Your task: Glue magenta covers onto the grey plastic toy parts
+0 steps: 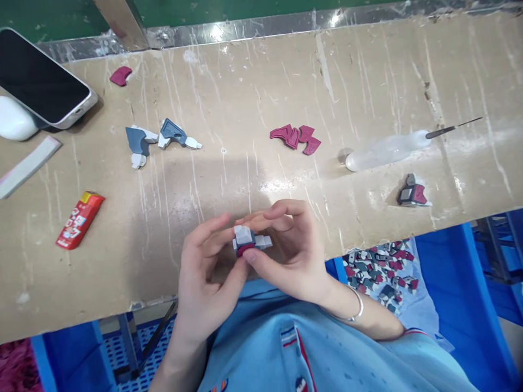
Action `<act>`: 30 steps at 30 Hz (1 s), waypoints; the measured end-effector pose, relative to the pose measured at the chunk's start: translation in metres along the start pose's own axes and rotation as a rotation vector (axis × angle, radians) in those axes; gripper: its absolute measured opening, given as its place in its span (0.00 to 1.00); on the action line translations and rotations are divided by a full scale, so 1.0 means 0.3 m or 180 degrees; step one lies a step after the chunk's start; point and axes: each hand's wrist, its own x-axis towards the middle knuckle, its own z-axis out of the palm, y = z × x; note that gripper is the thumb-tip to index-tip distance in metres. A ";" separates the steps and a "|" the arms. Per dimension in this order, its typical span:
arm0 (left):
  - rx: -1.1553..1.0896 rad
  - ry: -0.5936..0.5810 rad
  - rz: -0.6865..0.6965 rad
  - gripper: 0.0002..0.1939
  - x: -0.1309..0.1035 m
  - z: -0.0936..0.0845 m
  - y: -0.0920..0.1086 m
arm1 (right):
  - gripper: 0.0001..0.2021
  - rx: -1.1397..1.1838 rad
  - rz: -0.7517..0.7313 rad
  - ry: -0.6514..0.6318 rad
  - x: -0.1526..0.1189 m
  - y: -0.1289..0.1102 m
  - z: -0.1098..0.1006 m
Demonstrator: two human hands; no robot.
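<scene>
A small white, dark grey and maroon plastic assembly [245, 239] is held between both hands near the table's front edge. My left hand [210, 267] has its thumb and fingers on the left side of it. My right hand [292, 253] presses its thumb against the lower maroon part, with its fingers curled behind. Beyond the hands lie several loose maroon pieces [292, 137]. Two grey and white pieces, one [139, 142] left of the other [175, 133], rest farther left. A finished-looking block [414, 193] of grey, white and maroon stands at the right.
A clear-handled tool [388, 151] with a thin metal tip lies right. A phone [44, 76], white rounded object [14, 118], pale strip [28, 166], red packet [79, 220] and maroon piece [121, 76] are left. Below the table, a blue bin [469, 305] holds many parts.
</scene>
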 end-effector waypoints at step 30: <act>0.0408 0.0480 0.0074 0.22 0.010 0.050 0.006 | 0.19 0.0461 0.0517 0.0173 0.003 0.043 -0.015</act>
